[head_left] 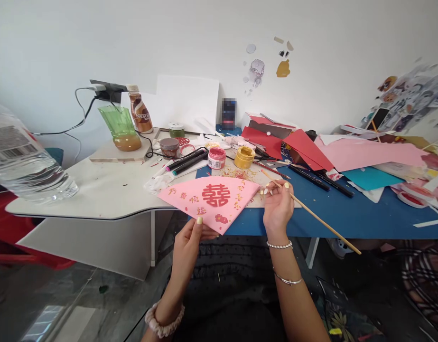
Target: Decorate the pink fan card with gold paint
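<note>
My left hand (192,237) pinches the lower edge of a pink sheet of paper (183,190), thumb on top and fingers beneath. A red double-happiness character sits in its middle, with gold characters, gold marks and a red flower around it. My right hand (278,206) is closed around a thin wooden paintbrush (321,221), whose handle slants down to the right. The brush's other end lies just right of the paper, over a paint-spattered sheet (293,203). Behind the paper stand an uncapped jar of red paint (216,159) and one of yellow paint (245,158).
Markers (186,164), a brown jar (169,148) and a green jar (176,129) stand behind to the left. Farther left are a green cup (117,126), a coffee bottle (139,111) and a large water bottle (26,161). Red envelopes (307,149) and pink paper (371,152) cover the right side.
</note>
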{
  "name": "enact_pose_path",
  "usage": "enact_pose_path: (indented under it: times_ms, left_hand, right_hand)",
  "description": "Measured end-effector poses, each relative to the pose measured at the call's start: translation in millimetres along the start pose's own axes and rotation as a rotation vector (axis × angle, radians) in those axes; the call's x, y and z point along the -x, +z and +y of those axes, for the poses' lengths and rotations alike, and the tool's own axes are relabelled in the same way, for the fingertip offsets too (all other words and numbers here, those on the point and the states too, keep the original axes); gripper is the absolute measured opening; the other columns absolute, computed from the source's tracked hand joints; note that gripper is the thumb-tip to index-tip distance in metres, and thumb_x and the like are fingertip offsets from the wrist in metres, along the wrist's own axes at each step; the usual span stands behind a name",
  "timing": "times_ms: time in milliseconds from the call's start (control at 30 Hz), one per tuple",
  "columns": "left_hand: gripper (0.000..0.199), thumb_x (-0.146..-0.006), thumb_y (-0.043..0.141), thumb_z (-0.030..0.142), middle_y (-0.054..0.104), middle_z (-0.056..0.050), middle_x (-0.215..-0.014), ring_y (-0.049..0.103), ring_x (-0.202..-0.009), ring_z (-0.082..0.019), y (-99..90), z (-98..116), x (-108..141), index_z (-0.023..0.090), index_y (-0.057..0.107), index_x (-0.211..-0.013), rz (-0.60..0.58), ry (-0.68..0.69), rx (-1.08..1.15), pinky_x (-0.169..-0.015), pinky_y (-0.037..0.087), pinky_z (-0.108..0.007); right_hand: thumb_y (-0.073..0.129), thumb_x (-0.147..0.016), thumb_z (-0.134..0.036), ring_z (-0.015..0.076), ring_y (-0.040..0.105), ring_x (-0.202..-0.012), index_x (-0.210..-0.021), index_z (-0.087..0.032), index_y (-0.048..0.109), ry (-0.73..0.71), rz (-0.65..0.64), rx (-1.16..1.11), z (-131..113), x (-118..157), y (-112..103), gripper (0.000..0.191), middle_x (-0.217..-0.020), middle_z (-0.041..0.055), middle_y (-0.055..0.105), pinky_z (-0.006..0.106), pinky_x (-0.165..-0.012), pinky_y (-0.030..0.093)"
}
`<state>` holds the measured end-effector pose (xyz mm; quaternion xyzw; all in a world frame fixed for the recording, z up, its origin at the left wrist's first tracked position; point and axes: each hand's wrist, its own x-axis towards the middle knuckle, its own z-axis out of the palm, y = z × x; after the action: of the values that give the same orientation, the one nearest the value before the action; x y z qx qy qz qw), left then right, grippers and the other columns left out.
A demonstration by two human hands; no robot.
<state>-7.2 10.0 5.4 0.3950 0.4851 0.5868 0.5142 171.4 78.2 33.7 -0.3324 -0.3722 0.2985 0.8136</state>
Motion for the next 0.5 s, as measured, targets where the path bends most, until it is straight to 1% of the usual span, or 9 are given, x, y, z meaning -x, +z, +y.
enact_pose_path:
  times_ms: [100,167,267,400,500]
  left_hand:
    - [0.041,-0.068,0.059,0.058,0.062,-0.001,-0.058,0.062,-0.057,-0.018,2.2,2.6,0.5,0.017,0.058,-0.071,-0.01,-0.017,0.021,-0.056,0.05,-0.028]
    - [0.041,-0.068,0.059,0.057,0.061,0.0,-0.056,0.061,-0.054,-0.017,5.4,3.0,-0.4,0.017,0.057,-0.07,0.012,-0.029,0.022,-0.055,0.05,-0.028]
    - [0.04,-0.069,0.059,0.056,0.06,0.0,-0.056,0.06,-0.052,-0.016,10.3,0.7,-3.3,0.016,0.056,-0.069,0.059,-0.029,0.001,-0.053,0.049,-0.027]
    - [0.039,-0.07,0.06,0.055,0.06,0.001,-0.055,0.059,-0.053,-0.017,11.1,-3.7,-5.5,0.016,0.056,-0.069,0.055,-0.015,-0.01,-0.054,0.049,-0.027]
    - [0.037,-0.07,0.06,0.053,0.06,0.0,-0.056,0.059,-0.053,-0.016,8.4,-3.9,-4.0,0.016,0.056,-0.07,0.051,-0.01,-0.027,-0.056,0.05,-0.028]
  right_hand:
    - [0.045,-0.082,-0.036,0.0102,0.05,-0.064,-0.081,-0.022,0.048,0.01,-0.015,-0.015,-0.2,0.3,-0.9,0.014,-0.07,-0.002,0.05,0.023,-0.058,0.041]
    - [0.048,-0.08,-0.034,0.0099,0.049,-0.063,-0.08,-0.021,0.049,0.026,-0.02,-0.033,-0.5,0.7,-0.6,0.013,-0.068,-0.0019,0.051,0.023,-0.058,0.041]
    - [0.05,-0.08,-0.033,0.0089,0.047,-0.06,-0.078,-0.02,0.051,0.04,-0.015,-0.06,-1.0,1.4,0.8,0.013,-0.066,-0.002,0.052,0.023,-0.058,0.04]
    - [0.05,-0.081,-0.034,0.0092,0.047,-0.06,-0.077,-0.02,0.052,0.037,-0.021,-0.057,-1.7,1.5,1.6,0.015,-0.066,-0.0018,0.052,0.023,-0.056,0.04]
    - [0.047,-0.083,-0.038,0.0094,0.049,-0.064,-0.081,-0.022,0.052,0.003,0.034,-0.11,-2.2,0.4,0.9,0.017,-0.072,-0.001,0.053,0.023,-0.059,0.042]
